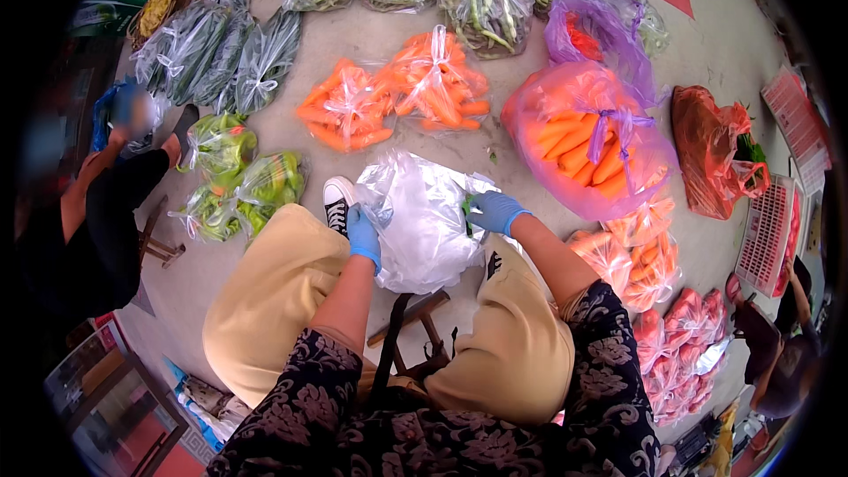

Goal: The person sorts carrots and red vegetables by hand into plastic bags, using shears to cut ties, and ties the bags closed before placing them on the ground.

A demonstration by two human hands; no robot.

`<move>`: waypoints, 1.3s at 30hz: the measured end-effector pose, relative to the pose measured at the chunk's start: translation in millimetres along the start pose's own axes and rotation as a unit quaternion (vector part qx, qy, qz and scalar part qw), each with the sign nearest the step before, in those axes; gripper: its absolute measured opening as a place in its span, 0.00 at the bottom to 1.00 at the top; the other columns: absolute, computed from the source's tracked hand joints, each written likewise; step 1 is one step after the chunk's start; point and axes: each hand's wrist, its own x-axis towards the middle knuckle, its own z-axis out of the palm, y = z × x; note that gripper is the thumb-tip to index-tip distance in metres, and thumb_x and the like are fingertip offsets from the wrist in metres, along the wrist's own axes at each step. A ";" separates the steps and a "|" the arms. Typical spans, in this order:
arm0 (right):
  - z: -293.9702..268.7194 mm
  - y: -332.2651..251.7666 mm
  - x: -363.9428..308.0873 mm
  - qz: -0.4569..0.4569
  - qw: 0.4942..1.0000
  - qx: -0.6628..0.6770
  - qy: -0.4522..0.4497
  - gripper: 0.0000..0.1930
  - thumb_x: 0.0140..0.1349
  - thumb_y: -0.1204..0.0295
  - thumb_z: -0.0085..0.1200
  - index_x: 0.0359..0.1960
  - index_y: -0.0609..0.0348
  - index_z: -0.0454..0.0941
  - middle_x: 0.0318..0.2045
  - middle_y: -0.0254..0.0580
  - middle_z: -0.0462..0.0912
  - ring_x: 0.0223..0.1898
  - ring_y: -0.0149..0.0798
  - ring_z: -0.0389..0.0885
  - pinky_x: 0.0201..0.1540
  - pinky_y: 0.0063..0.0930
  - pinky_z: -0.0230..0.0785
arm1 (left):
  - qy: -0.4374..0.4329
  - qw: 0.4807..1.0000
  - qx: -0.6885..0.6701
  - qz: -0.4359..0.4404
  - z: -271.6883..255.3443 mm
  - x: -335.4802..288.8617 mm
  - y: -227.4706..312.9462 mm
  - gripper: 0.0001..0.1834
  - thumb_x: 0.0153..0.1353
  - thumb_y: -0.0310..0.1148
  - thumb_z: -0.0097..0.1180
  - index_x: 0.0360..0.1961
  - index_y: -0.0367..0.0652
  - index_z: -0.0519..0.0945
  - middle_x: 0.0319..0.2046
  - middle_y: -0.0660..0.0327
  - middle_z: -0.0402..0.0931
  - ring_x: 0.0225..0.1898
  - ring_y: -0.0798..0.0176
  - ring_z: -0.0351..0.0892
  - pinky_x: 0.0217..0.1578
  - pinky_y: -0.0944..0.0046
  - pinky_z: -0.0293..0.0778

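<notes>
Head view: both gloved hands gripped a clear plastic bag (420,225) above the knees.
The left hand (363,237) clutched the bag's left edge, and the right hand (495,211) pinched its right edge; tied bags of carrots (389,97) lay on the floor (707,44) beyond.

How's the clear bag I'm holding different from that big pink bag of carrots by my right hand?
The clear bag is colourless and looks nearly empty, crumpled between both gloved hands; the big pink bag is tinted pink and bulges with orange carrots. The clear bag is open and held up over the knees; the pink bag sits on the floor, tied with a purple knot. The pink bag is also larger. Both are thin, see-through plastic.
</notes>
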 end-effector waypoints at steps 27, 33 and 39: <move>171.3 -170.5 -138.1 0.093 0.954 0.026 0.283 0.22 0.44 0.59 0.54 0.42 0.53 0.73 0.38 0.49 0.77 0.42 0.51 0.73 0.45 0.36 0.66 | -0.322 0.891 -0.312 -0.070 -94.2 -262.3 171.9 0.08 0.60 0.28 0.38 0.32 0.43 0.71 0.20 0.65 0.66 0.18 0.67 0.62 0.19 0.70 0.63; 169.3 -169.3 -149.9 0.088 0.905 0.143 0.390 0.12 0.47 0.69 0.48 0.33 0.59 0.71 0.35 0.58 0.76 0.38 0.55 0.74 0.40 0.43 0.66 | -0.378 0.856 -0.319 0.152 -114.6 -280.7 252.6 0.11 0.61 0.30 0.39 0.39 0.38 0.72 0.36 0.58 0.73 0.38 0.63 0.74 0.43 0.61 0.71; 78.2 -201.0 -215.4 -0.012 0.748 0.272 0.606 0.12 0.45 0.72 0.51 0.33 0.60 0.70 0.31 0.56 0.76 0.35 0.57 0.74 0.36 0.41 0.67 | -0.440 0.848 -0.292 -0.037 -53.0 -269.0 215.8 0.09 0.61 0.29 0.39 0.30 0.43 0.74 0.19 0.67 0.68 0.20 0.69 0.67 0.23 0.70 0.67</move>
